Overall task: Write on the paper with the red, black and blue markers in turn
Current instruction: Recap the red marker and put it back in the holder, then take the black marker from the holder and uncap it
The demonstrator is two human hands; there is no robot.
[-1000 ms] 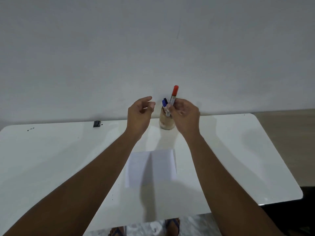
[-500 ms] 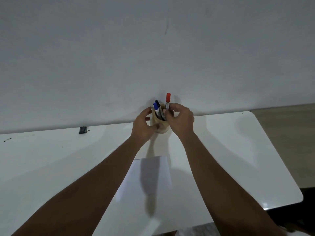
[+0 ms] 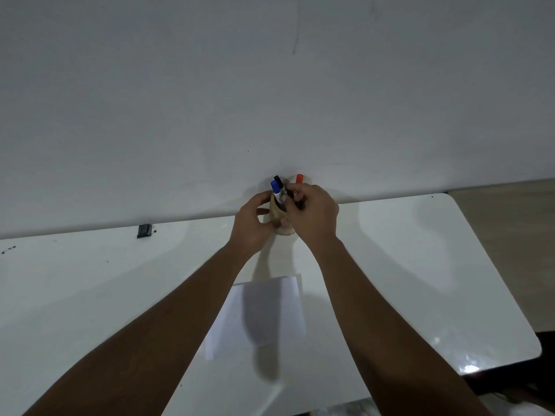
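A small tan pen cup [image 3: 277, 214] stands at the far edge of the white table, against the wall. The blue marker [image 3: 277, 190] and the black marker [image 3: 279, 180] stick up out of it. The red marker [image 3: 299, 178] shows only its cap above my right hand [image 3: 312, 214], whose fingers are closed around its barrel at the cup's mouth. My left hand [image 3: 253, 225] grips the cup's left side. A white sheet of paper [image 3: 261, 313] lies flat on the table between my forearms, partly shaded by them.
The white table [image 3: 420, 265] has a rounded right corner, with floor beyond it. A small black object [image 3: 144, 230] sits at the far edge to the left. A plain wall rises straight behind the cup.
My right hand has lowered the red marker down into the cup. My left hand closed in from open air and now holds the cup. The view has tilted upward.
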